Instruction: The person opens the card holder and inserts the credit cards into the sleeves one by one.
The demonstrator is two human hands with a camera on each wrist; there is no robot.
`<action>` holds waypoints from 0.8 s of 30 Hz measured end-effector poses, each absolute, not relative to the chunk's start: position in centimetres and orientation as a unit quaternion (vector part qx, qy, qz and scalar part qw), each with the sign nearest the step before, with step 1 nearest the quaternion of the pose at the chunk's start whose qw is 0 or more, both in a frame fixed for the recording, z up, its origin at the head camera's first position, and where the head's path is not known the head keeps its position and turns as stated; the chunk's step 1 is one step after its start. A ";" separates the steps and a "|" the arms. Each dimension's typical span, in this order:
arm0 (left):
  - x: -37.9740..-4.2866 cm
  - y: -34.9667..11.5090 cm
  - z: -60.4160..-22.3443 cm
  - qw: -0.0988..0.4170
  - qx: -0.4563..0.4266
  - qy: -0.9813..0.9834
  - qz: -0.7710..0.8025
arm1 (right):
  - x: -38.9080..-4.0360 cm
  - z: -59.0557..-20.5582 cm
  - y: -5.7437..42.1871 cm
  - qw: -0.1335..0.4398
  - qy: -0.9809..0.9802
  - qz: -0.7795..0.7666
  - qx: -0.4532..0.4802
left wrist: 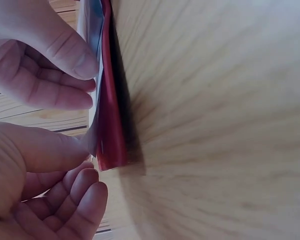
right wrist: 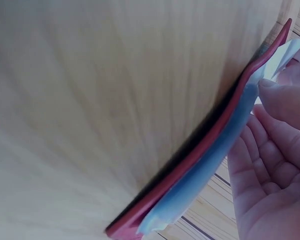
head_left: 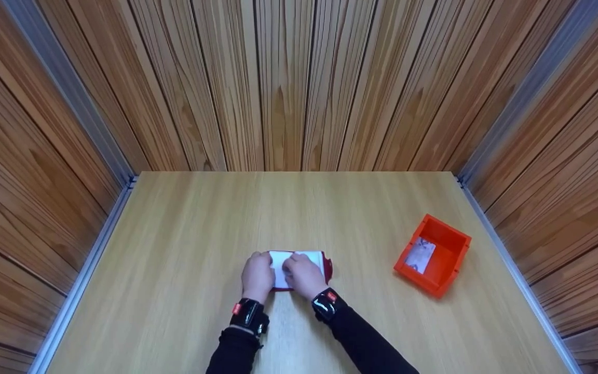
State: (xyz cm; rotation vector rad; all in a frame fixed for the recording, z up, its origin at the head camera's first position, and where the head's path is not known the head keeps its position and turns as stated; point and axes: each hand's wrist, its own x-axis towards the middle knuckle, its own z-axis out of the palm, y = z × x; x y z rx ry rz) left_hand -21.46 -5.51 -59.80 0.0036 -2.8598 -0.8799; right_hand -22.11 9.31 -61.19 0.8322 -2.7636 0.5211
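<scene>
- Black-sleeved forearms (head_left: 369,335): on the near side of the flat, red-covered booklet with white pages (head_left: 278,261).
- Booklet: directly at both hands' fingertips, neither nearer; long axis left to right.
- Left hand (head_left: 257,275): at booklet's left end, pinching a white page.
- Right hand (head_left: 305,276): over booklet's middle, thumb and fingers pinching white page.

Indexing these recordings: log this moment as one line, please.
left hand: pinches white sheet | right hand: touches sheet | red cover: beneath sheet | orange box: to right, card inside
</scene>
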 end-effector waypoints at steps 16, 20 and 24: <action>-21.2 -5.6 -61.0 0.095 -0.022 -0.957 -0.274 | -22.1 -61.3 9.4 0.102 -0.936 0.173 0.288; -21.3 -5.6 -61.1 0.094 -0.020 -0.955 -0.282 | -22.1 -61.2 9.4 0.095 -0.938 0.170 0.285; -21.3 -5.6 -61.1 0.091 -0.019 -0.955 -0.283 | -22.0 -61.1 9.4 0.094 -0.939 0.171 0.283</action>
